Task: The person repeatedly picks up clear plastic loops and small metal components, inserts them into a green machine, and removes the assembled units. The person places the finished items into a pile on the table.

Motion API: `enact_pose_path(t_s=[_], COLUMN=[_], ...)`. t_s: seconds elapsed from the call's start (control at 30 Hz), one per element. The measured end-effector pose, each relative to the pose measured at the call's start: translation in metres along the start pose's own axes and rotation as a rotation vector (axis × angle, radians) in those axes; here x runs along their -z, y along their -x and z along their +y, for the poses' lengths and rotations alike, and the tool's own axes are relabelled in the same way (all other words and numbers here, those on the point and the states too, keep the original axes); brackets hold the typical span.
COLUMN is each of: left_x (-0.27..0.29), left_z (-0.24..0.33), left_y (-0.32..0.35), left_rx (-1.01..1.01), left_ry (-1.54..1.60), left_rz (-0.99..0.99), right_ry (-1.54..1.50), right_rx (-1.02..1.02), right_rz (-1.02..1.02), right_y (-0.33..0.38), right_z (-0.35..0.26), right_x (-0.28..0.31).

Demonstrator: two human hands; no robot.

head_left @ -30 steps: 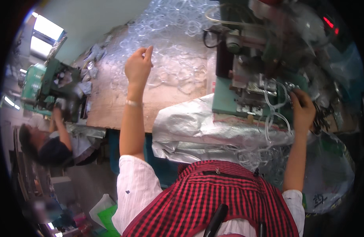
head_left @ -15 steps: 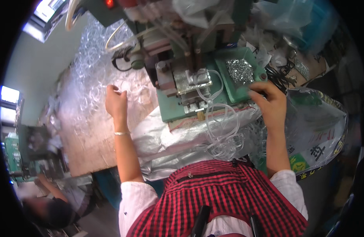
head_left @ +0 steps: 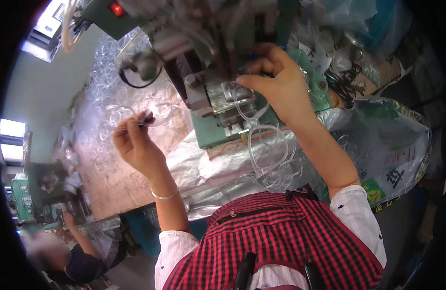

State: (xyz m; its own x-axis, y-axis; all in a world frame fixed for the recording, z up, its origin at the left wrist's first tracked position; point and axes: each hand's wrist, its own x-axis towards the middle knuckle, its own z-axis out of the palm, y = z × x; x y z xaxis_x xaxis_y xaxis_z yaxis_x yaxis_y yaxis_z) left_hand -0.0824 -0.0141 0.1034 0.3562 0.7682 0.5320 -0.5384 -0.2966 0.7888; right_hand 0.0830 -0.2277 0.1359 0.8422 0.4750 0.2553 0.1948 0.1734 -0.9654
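Observation:
My left hand pinches a thin clear plastic tube over the left side of the table; part of the tube loops out beyond the fingertips. My right hand reaches to the work spot of a green bench press, thumb and forefinger curled close to its metal die block. What those fingers hold is too small to make out. Another clear tube runs from the die down to a loose coil at the table's front edge.
Clear tube loops are heaped at the left. Behind my right hand, a green tray is partly hidden. Silver sheeting covers the front edge; a printed sack lies at the right. Another person works at the lower left.
My right hand has moved left from the tray of small metal pieces to the press die. My left hand has shifted slightly and turned, and the tube in it shows more plainly.

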Motion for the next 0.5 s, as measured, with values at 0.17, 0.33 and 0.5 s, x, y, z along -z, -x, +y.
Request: enact_pose_path(t_s=[0.17,0.33,0.5], left_x=[-0.07,-0.078,-0.084], left_z=[0.055,0.042,0.033], left_y=[-0.036,-0.024,0.021], left_rx=[-0.409,-0.444,-0.888], left_ry=[-0.225,0.103,-0.37], left_rz=[-0.288,-0.342,-0.785], right_ry=[-0.353,-0.086,0.176], right_rx=[-0.062,0.101,-0.019], right_rz=[-0.013,0.022,0.077], right_y=[0.001,0.028,0.009], right_z=[-0.005,-0.011,0.018], right_x=[-0.017,-0.013,0.06])
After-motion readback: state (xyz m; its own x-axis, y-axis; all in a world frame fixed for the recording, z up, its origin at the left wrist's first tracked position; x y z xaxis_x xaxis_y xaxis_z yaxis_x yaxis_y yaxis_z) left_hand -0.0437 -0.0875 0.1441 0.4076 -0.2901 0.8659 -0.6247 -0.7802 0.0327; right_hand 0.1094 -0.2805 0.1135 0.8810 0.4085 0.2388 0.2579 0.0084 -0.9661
